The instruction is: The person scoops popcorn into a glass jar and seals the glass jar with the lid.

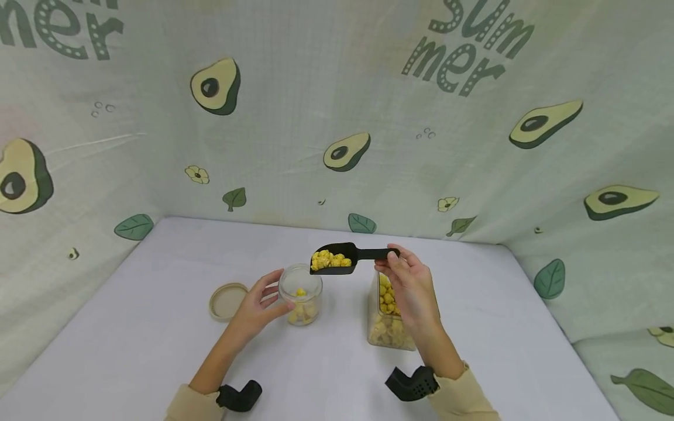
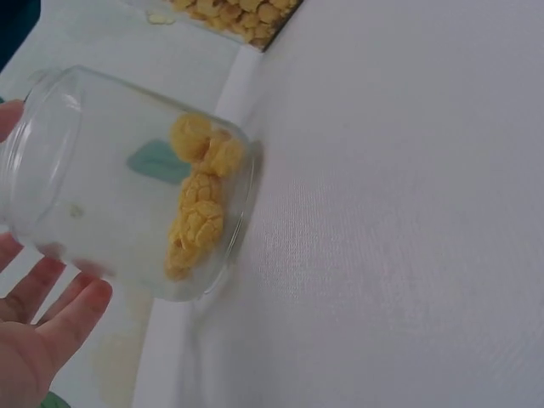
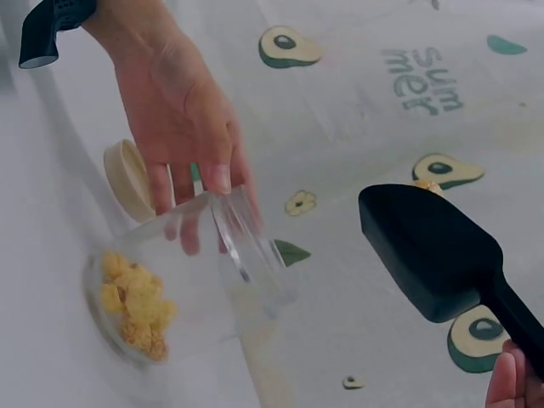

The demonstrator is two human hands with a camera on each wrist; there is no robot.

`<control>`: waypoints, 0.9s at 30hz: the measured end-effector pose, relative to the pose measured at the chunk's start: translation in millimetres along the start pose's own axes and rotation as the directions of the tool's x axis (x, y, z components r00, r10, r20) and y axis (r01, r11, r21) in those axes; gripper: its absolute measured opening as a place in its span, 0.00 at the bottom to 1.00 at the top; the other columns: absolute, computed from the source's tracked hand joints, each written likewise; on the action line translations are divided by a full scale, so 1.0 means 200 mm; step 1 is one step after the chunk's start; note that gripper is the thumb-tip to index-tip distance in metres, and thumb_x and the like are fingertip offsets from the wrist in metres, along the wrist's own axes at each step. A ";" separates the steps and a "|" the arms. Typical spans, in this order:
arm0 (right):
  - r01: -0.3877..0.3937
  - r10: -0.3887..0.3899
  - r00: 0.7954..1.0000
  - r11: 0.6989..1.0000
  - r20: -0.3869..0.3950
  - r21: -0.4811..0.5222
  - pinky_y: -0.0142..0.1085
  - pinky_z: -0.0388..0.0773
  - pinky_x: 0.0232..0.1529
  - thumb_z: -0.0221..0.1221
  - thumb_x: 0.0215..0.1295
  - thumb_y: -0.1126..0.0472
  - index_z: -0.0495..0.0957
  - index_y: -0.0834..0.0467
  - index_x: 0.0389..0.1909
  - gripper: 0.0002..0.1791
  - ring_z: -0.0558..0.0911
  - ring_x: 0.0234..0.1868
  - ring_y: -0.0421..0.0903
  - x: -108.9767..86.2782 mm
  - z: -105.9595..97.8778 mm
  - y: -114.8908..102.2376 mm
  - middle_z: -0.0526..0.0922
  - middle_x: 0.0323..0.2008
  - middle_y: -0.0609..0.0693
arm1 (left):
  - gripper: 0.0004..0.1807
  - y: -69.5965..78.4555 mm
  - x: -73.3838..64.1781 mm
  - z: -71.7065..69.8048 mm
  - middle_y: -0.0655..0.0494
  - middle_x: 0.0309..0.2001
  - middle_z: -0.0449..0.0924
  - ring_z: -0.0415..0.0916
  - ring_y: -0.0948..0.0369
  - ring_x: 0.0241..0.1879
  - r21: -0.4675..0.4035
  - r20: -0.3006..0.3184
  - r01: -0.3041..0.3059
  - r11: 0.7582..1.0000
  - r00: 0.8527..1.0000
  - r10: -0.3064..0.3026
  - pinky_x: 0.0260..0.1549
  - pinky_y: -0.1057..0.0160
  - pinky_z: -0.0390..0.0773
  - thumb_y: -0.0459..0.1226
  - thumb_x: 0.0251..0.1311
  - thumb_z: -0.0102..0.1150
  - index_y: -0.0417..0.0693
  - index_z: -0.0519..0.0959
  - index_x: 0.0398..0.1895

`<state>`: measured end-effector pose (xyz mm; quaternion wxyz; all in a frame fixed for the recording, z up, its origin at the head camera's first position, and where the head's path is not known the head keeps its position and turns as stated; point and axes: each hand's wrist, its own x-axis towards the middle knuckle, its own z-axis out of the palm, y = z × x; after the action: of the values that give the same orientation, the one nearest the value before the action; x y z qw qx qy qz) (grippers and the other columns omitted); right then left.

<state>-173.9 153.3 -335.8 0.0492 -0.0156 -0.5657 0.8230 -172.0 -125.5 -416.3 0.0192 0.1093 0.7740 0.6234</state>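
While the right hand (image 1: pixel 415 286) grips its handle, black scoop (image 1: pixel 355 254): it is in the air, up and to the right of the transparent jar (image 1: pixel 302 280); in the head view its front edge overlaps the jar's rim, but in the right wrist view the two are apart.
Load of the scoop: several round pieces of yellow popcorn (image 1: pixel 329 261), gathered toward the front edge, on the jar's side.
Right hand: closed, with thumb and fingers pinching the handle end, to the right of the jar.
Jar: it stands upright on the table (image 1: pixel 337 374), its mouth open, and a low layer of popcorn (image 1: pixel 302 314) covers part of its bottom.
Left hand (image 1: pixel 259 303): curved around the jar and gripping it from the left, thumb on the near side, other fingers on the far side.
Rectangular box (image 1: pixel 374 321): to the right of the jar and well apart from it, transparent, holding more popcorn (image 1: pixel 388 299); the right hand hides part of it in the head view.
Round beige lid (image 1: pixel 213 303): flat on the table, left of the jar, partly behind the left hand.
Cloth backdrop (image 1: pixel 284 105): beyond the jar, pale, printed with avocados, leaves and the word "summer".
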 end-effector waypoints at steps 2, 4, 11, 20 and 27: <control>-0.002 0.002 1.000 1.000 0.006 -0.004 0.28 0.79 0.48 0.49 0.69 0.65 0.65 0.68 0.56 0.17 0.81 0.33 0.38 0.00 0.01 0.01 0.82 0.32 0.45 | 0.37 0.00 0.00 0.01 0.42 0.66 0.61 0.62 0.43 0.62 -0.002 -0.006 0.021 1.000 1.000 -0.021 0.62 0.48 0.66 0.35 0.52 0.66 0.42 0.60 0.66; -0.006 0.006 1.000 1.000 0.013 -0.006 0.28 0.79 0.48 0.49 0.69 0.66 0.65 0.68 0.55 0.17 0.81 0.33 0.38 0.01 0.01 0.01 0.83 0.32 0.45 | 0.37 0.01 0.00 0.01 0.43 0.66 0.61 0.63 0.44 0.62 -0.001 -0.013 0.040 0.999 0.999 -0.040 0.62 0.49 0.67 0.35 0.52 0.66 0.43 0.61 0.65; -0.001 0.005 0.998 0.998 0.057 -0.069 0.28 0.80 0.47 0.51 0.68 0.67 0.62 0.71 0.57 0.20 0.82 0.33 0.37 0.01 0.02 0.03 0.83 0.30 0.43 | 0.37 0.01 0.01 0.01 0.44 0.65 0.62 0.63 0.45 0.62 0.007 -0.016 0.052 0.999 0.999 -0.052 0.62 0.50 0.67 0.37 0.53 0.66 0.44 0.61 0.65; -0.008 0.017 0.998 0.989 0.063 -0.146 0.29 0.79 0.49 0.52 0.67 0.67 0.65 0.70 0.56 0.19 0.82 0.34 0.38 0.00 0.05 0.03 0.83 0.29 0.43 | 0.37 0.00 0.00 0.02 0.45 0.65 0.62 0.64 0.47 0.61 0.019 -0.015 0.060 0.998 0.998 -0.060 0.62 0.50 0.68 0.38 0.53 0.66 0.45 0.61 0.65; -0.014 0.024 0.999 0.960 0.036 -0.278 0.32 0.75 0.56 0.53 0.67 0.66 0.69 0.65 0.54 0.16 0.83 0.34 0.39 0.01 0.07 0.04 0.85 0.32 0.43 | 0.37 -0.01 0.00 0.01 0.45 0.65 0.62 0.65 0.48 0.60 0.044 -0.019 0.049 0.998 0.999 -0.048 0.61 0.50 0.69 0.39 0.52 0.66 0.45 0.61 0.65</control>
<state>-177.3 138.2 -338.1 0.0275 -0.0118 -0.6763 0.7360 -172.8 -123.1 -419.4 0.0249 0.0855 0.7901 0.6065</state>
